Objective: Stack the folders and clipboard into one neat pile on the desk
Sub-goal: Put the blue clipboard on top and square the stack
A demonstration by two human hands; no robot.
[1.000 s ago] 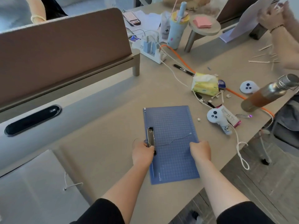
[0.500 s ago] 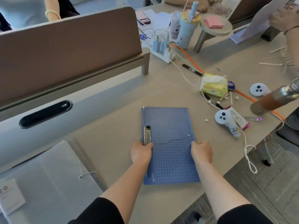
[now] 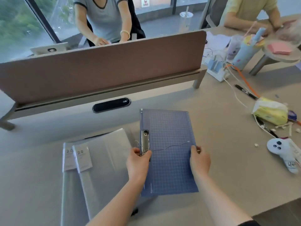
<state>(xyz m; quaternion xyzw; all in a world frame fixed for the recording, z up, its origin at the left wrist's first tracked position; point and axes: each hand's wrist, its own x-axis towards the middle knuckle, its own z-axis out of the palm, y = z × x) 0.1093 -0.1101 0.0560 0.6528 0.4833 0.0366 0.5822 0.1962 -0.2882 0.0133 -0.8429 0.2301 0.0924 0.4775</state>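
A blue grid-patterned clipboard (image 3: 169, 154) lies long-side away from me in the middle of the desk, its metal clip (image 3: 145, 141) on the left edge. My left hand (image 3: 139, 162) grips that left edge at the clip. My right hand (image 3: 199, 159) holds the right edge. Just left of the clipboard lie two translucent grey folders (image 3: 101, 160), overlapping, each with a white label marked "20". The clipboard's left edge slightly overlaps the nearer folder. A thin thread runs across the clipboard.
A brown divider panel (image 3: 104, 69) runs across the back, with a black cable slot (image 3: 111, 105) before it. At the right lie a tissue pack (image 3: 270, 112), a white controller (image 3: 280, 147), a pen (image 3: 246, 92), cables and a power strip (image 3: 216, 69). People sit behind.
The view has lifted and swung left, bringing both folders into sight. My hands have kept their hold on the clipboard's edges, and it now sits close against the folders.
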